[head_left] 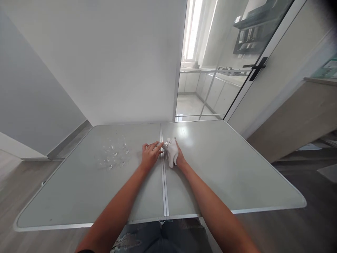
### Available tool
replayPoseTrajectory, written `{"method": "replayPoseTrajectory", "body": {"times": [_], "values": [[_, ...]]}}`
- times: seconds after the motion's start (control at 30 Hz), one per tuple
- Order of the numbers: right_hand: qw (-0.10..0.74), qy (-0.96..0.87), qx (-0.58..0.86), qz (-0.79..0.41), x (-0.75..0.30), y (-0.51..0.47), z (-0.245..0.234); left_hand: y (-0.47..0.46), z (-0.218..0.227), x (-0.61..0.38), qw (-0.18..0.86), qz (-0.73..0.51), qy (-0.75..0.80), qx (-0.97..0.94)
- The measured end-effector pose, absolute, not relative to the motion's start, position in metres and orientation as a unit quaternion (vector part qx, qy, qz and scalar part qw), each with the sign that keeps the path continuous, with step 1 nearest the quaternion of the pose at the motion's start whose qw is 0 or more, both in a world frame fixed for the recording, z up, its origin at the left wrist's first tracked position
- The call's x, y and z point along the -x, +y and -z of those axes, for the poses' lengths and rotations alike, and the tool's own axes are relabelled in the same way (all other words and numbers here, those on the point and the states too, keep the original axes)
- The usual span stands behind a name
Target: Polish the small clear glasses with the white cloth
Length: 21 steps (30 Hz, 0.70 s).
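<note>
My left hand (pixel 151 153) pinches one end of a small clear glass (pixel 165 144) over the table's centre seam. A white cloth (pixel 172 153) lies bunched around the glass's other end, so most of its shape is hidden. Wrapped round the cloth from the right side is my right hand (pixel 180 156), its fingers closed and partly covered. To the left of my hands, several clear glasses (pixel 115 154) stand grouped on the table; they are see-through and their outlines are faint.
Both forearms reach across a pale grey folding table (pixel 218 175) with a metal rim and a centre seam. A white wall (pixel 126 70) rises behind its far edge. At the back right is a glazed door (pixel 210 88) with a black handle (pixel 258 68).
</note>
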State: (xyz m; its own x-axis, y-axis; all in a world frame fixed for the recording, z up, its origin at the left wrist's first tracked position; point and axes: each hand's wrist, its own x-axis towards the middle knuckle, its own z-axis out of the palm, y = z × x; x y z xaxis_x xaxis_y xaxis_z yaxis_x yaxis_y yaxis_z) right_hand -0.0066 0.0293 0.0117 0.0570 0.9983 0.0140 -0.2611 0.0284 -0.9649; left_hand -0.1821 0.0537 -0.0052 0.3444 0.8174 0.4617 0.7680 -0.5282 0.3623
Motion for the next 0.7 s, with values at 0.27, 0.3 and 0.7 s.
{"method": "replayPoseTrajectory", "body": {"times": [0.27, 0.3, 0.7], "values": [[0.553, -0.552, 0.395, -0.484, 0.005, 0.028, 0.004, 0.042, -0.006, 0.179, 0.064, -0.366, 0.458, -0.807], [0.543, -0.568, 0.397, -0.474, 0.003, 0.029, 0.003, 0.042, -0.007, 0.18, 0.072, -0.367, 0.458, -0.806], [0.502, -0.644, 0.397, -0.419, -0.015, 0.036, 0.011, 0.065, 0.018, 0.204, -0.035, -0.39, 0.39, -0.833]]}}
